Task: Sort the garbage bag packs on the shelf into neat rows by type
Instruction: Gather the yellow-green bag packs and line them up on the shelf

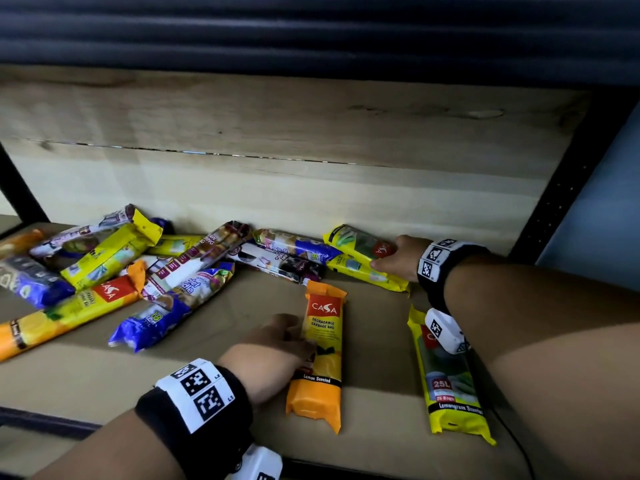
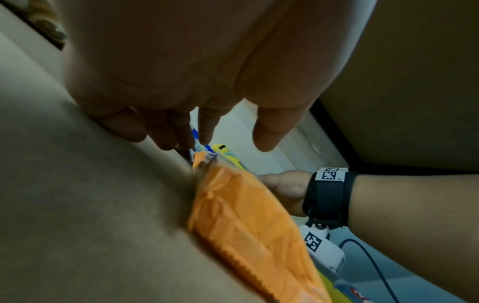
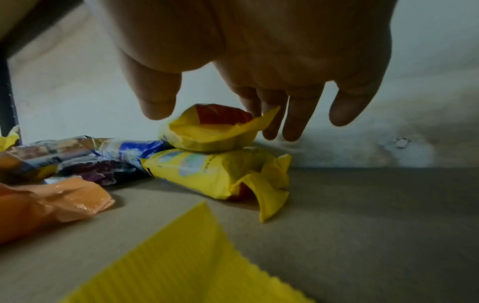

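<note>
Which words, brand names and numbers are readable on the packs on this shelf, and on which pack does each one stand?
"CASA", "DEGRADABLE GARBAGE BAG", "Lemon Scented": orange pack touched by the left hand.
"25L", "Lemongrass Scented": yellow pack at front right.
"CASA": yellow pack under the right hand.
"CASA": long orange-yellow pack at left.
"18": blue pack.
Other print on the piled packs is too blurred.

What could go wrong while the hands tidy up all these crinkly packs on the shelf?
The top yellow pack with the red logo rests on another yellow pack; as the right hand reaches for it, the lower one might get dragged along or shoved crooked.

The orange lemon-scented pack beside the left hand lies near the brown shelf board's front edge, so a hard push could slide it off.
</note>
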